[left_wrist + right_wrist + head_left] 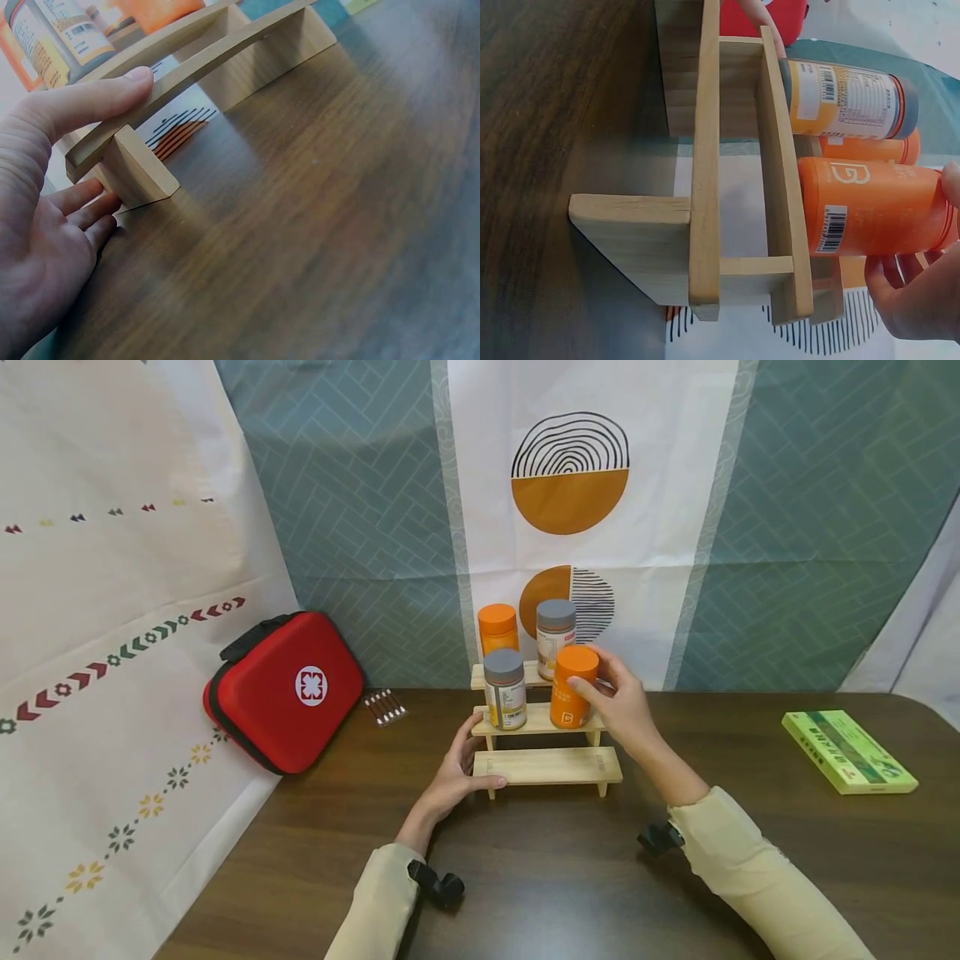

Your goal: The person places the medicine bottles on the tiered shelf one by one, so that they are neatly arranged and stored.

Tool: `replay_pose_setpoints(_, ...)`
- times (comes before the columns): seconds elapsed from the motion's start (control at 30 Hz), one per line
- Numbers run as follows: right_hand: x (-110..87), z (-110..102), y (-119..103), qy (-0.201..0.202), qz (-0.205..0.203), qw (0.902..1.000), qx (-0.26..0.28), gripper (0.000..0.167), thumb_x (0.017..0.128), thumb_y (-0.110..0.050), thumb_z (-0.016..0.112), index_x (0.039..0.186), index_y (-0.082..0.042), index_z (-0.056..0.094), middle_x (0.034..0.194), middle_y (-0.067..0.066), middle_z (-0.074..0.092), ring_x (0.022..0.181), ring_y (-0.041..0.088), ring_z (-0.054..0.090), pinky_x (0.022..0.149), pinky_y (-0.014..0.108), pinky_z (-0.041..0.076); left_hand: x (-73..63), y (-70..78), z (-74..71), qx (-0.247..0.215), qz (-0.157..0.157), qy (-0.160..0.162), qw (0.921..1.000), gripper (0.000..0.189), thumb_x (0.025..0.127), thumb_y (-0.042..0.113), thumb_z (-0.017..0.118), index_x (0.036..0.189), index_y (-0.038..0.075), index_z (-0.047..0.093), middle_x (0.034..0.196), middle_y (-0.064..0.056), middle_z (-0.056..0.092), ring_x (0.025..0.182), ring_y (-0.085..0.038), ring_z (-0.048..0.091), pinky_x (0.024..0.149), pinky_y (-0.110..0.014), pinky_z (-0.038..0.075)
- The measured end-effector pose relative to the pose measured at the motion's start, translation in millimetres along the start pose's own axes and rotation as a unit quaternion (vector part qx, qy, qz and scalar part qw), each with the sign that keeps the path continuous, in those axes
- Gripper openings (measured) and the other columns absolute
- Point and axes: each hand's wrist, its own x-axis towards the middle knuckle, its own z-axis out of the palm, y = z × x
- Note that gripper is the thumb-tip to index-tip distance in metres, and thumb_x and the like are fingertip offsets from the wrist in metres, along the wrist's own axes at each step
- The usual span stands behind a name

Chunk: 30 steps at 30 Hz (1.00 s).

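A three-tier wooden display stand sits on the table. My left hand grips its left end; the left wrist view shows the thumb on the front tier and the other fingers by its leg. On the middle tier, my right hand holds an orange pill bottle, fingers and thumb near its cap. This bottle's base is at the tier in the right wrist view. A grey-capped bottle stands left of it. Behind, on the top tier, are an orange bottle, partly hidden, and another grey-capped bottle.
A red first-aid case leans against the cloth at the left. Beside it lies a small pack of brown ampoules. Toward the right of the table is a flat green-yellow box. A patterned cloth hangs right behind the stand.
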Motion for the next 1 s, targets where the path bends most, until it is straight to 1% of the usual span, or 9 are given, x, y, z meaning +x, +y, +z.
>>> replay_pose_setpoints(0.1, 0.5, 1.9, 0.9, 0.003, -0.006, 0.9999, -0.008, 0.063, 0.096, -0.023, 0.063, 0.15, -0.007, 0.035, 0.142, 0.019, 0.049, 0.131, 0.032, 0.047, 0.114, 0.047, 0.036, 0.1, -0.2, 0.5, -0.001, 0.003, 0.001, 1.0, 0.104, 0.077, -0.001, 0.078, 0.155, 0.029, 0.016, 0.155, -0.02, 0.032, 0.147, -0.035, 0.028, 0.119, -0.057, 0.02)
replay_pose_setpoints(0.3, 1.3, 5.5, 3.1, 0.01, -0.02, 0.9994, -0.026, 0.063, 0.094, -0.021, 0.066, 0.149, -0.007, 0.037, 0.139, 0.019, 0.052, 0.128, 0.033, 0.05, 0.11, 0.047, 0.041, -1.3, 0.1, 3.5, -0.004, 0.001, 0.004, 1.0, 0.104, 0.077, -0.002, 0.078, 0.155, 0.028, 0.017, 0.155, -0.02, 0.032, 0.147, -0.036, 0.028, 0.119, -0.057, 0.02)
replay_pose_setpoints(0.47, 0.1, 5.1, 4.0, 0.015, -0.017, 0.9993, -0.029, 0.064, 0.094, -0.02, 0.066, 0.149, -0.007, 0.036, 0.139, 0.019, 0.052, 0.127, 0.033, 0.05, 0.109, 0.048, 0.041, 0.5, 0.9, 7.6, 0.004, -0.002, 0.001, 1.0, 0.103, 0.077, 0.001, 0.079, 0.155, 0.03, 0.018, 0.157, -0.018, 0.03, 0.148, -0.035, 0.026, 0.119, -0.058, 0.02)
replay_pose_setpoints(0.63, -1.2, 2.2, 3.1, 0.021, -0.013, 0.9993, -0.027, 0.065, 0.094, -0.022, 0.065, 0.15, -0.009, 0.035, 0.14, 0.02, 0.051, 0.128, 0.034, 0.05, 0.109, 0.048, 0.041, 3.4, 0.2, 9.2, 0.006, -0.001, 0.001, 1.0, 0.103, 0.077, 0.001, 0.079, 0.154, 0.031, 0.019, 0.155, -0.018, 0.033, 0.146, -0.035, 0.029, 0.119, -0.058, 0.021)
replay_pose_setpoints(0.83, -1.4, 3.1, 1.6, 0.01, 0.0, 0.9998, -0.019, 0.065, 0.096, -0.022, 0.063, 0.151, -0.01, 0.033, 0.142, 0.02, 0.048, 0.131, 0.035, 0.048, 0.112, 0.049, 0.038, 1.8, 0.2, 8.2, 0.003, 0.001, -0.002, 1.0, 0.103, 0.077, 0.0, 0.079, 0.155, 0.03, 0.018, 0.152, -0.019, 0.036, 0.144, -0.035, 0.032, 0.118, -0.057, 0.022)
replay_pose_setpoints(1.0, -1.4, 6.4, 5.1, -0.009, 0.019, 0.9993, -0.031, 0.066, 0.096, -0.026, 0.062, 0.152, -0.009, 0.031, 0.147, 0.019, 0.043, 0.134, 0.037, 0.045, 0.113, 0.05, 0.037, -1.6, -4.4, 6.1, 0.004, 0.004, -0.001, 1.0, 0.104, 0.077, 0.0, 0.079, 0.155, 0.029, 0.017, 0.151, -0.02, 0.038, 0.144, -0.036, 0.033, 0.118, -0.057, 0.023)
